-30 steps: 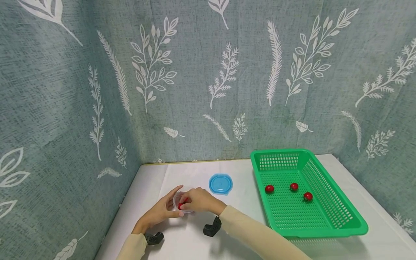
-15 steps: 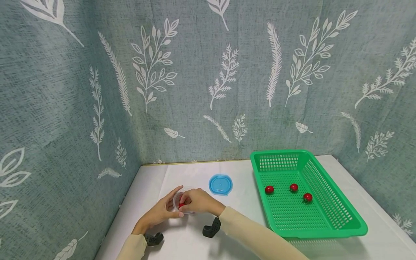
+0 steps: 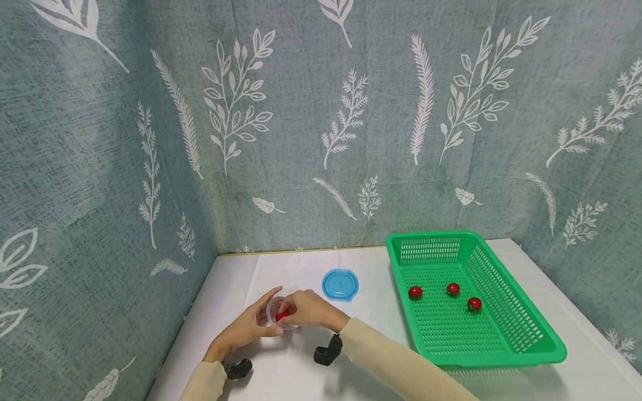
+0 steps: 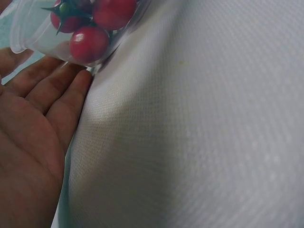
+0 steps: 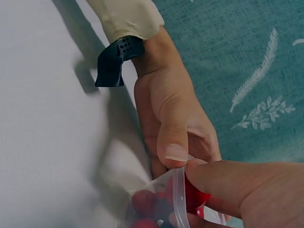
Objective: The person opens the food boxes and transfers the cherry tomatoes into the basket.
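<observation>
A clear plastic tub (image 3: pixel 273 307) stands on the white cloth, with several red cherry tomatoes (image 4: pixel 89 44) visible through its wall in the left wrist view. My left hand (image 3: pixel 247 325) holds the tub from the left, thumb on the near side and fingers round the far side. Over the tub's mouth, my right hand (image 3: pixel 312 309) pinches a cherry tomato (image 5: pixel 195 194) between thumb and fingers, partly down inside the rim. The fingers hide much of that tomato in the head view.
A blue lid (image 3: pixel 340 284) lies flat behind and to the right of the tub. Farther right stands a green basket (image 3: pixel 501 359) holding three cherry tomatoes (image 3: pixel 474 304). Patterned fabric (image 3: pixel 311 139) closes off the back and left.
Both hands stay nearly in place at the tub. The right fingers shift slightly, and the tomato at their tips sits a little differently within the rim.
</observation>
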Motion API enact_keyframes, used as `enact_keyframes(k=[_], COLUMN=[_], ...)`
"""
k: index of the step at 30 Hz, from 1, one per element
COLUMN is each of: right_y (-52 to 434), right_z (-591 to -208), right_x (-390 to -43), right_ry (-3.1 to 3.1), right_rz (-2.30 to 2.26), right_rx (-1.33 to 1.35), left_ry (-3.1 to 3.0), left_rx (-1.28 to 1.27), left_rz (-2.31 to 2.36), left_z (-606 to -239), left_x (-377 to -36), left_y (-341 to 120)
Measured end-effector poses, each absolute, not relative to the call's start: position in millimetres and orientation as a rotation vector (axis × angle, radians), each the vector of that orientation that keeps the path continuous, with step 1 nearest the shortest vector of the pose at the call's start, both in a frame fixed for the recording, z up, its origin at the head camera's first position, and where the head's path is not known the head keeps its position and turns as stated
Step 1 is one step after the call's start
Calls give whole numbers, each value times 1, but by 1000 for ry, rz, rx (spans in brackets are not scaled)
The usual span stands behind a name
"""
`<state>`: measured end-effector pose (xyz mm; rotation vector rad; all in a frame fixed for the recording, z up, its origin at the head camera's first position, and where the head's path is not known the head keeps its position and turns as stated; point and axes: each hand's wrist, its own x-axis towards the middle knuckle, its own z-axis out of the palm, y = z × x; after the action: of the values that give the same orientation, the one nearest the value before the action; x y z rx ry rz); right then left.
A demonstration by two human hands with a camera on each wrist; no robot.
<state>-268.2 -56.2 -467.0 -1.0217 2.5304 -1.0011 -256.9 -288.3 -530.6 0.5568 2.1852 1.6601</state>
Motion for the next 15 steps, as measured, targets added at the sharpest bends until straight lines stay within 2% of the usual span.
enact_keyframes(k=[15], right_y=[-55], right_z=[-466], right_x=[-264], right_ry=[2607], right_rz=[-1055], right_rx=[-946], left_ry=[2206], left_rx=[543], left_rz=[1647], left_z=[-530], left_x=[-257], left_y=[-288])
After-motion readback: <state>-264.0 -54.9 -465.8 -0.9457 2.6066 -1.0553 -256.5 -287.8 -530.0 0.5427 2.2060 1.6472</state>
